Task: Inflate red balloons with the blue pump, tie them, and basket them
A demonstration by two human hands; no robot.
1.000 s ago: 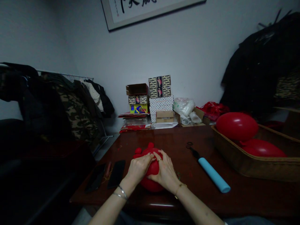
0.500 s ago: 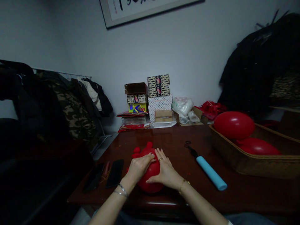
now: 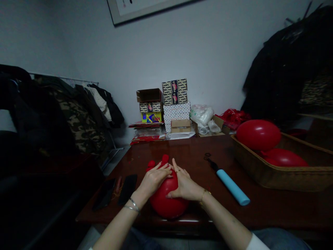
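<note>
A red inflated balloon (image 3: 168,201) rests at the near edge of the dark wooden table (image 3: 197,156). My left hand (image 3: 153,178) and my right hand (image 3: 183,182) both press around its far end, fingers curled on the rubber near its neck. Small red uninflated balloons (image 3: 157,162) lie just beyond my fingertips. Silver bangles ring my left wrist and a thin bracelet my right.
A light blue hand pump (image 3: 231,185) lies to the right, with black scissors (image 3: 208,157) beyond it. A woven tray (image 3: 260,170) at the right holds two red balloons (image 3: 257,134). Two dark phones (image 3: 117,191) lie at the left. Stacked boxes (image 3: 174,107) stand by the wall.
The balloon has come closer to me, toward the table's near edge, and shows more below my hands. Both hands stay wrapped on its far end.
</note>
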